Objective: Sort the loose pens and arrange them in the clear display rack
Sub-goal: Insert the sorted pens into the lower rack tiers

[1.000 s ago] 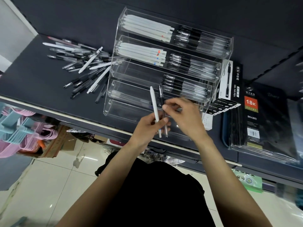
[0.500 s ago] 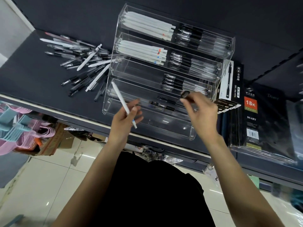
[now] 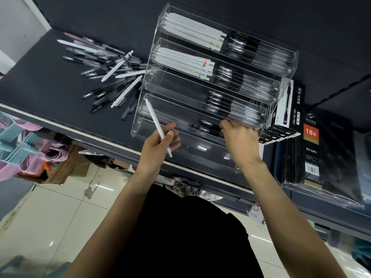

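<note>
Slanting up-left, white pen (image 3: 156, 124) tip faces rack (image 3: 236, 166).

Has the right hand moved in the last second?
Yes. The right hand left the white pen in the left hand and went rightward, now reaching into the clear rack by the black pens.

Dark shelf (image 3: 40, 93), seen from above. L: heap of loose pens (image 3: 108, 77), black/clear & white mixed. Ctr: clear tiered rack (image 3: 236, 165), base at front edge. R: pen box (image 3: 289, 109) touching rack; then wrapped diary stack (image 3: 321, 153).
</note>
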